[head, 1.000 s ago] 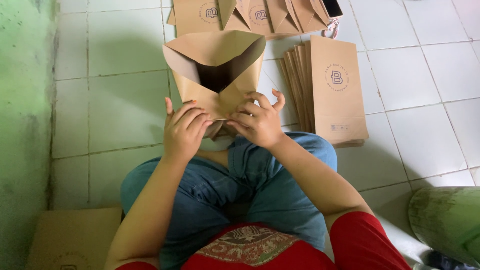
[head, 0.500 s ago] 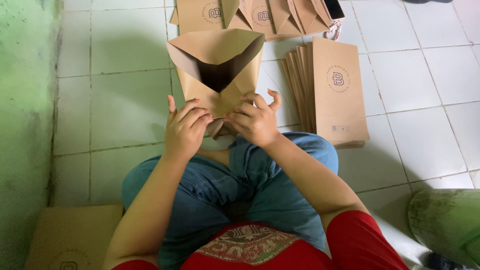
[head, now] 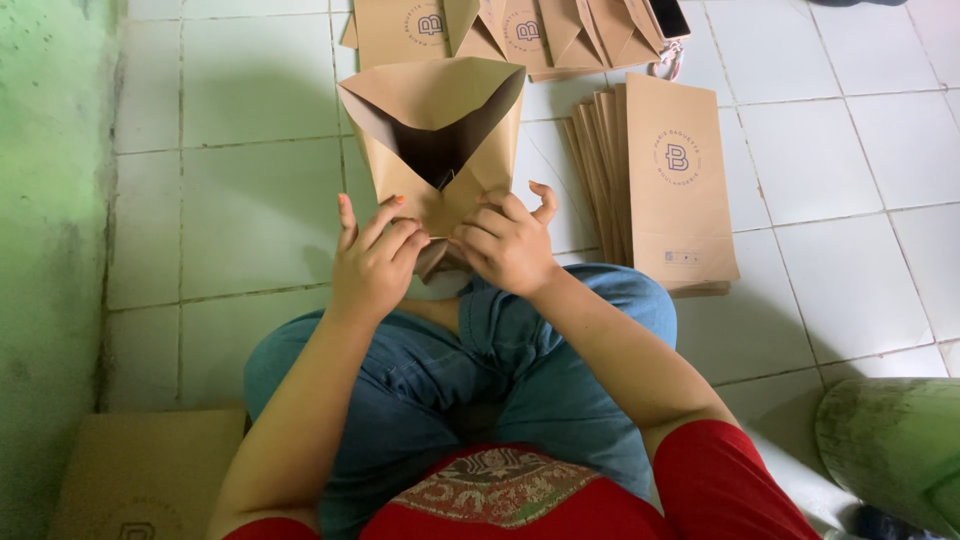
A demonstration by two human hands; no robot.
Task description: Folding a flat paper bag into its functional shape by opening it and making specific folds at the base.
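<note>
I sit cross-legged on a white tiled floor and hold a brown paper bag (head: pixel 436 130) upright in front of my knees. Its far end gapes open, showing a dark inside. My left hand (head: pixel 372 262) pinches the bag's near end from the left with fingers curled. My right hand (head: pixel 510 240) grips the same end from the right, thumb and fingers pressed on the paper. Both hands meet at a small folded point of the bag.
A stack of flat brown paper bags (head: pixel 660 185) lies to the right. More folded bags (head: pixel 520 30) lie at the top. A flat brown piece (head: pixel 140 475) sits at the lower left by a green wall (head: pixel 50 250). A green rounded object (head: pixel 895 450) is at lower right.
The bag and both hands have stayed almost in place; the fingers shifted slightly on the bag's near end.
</note>
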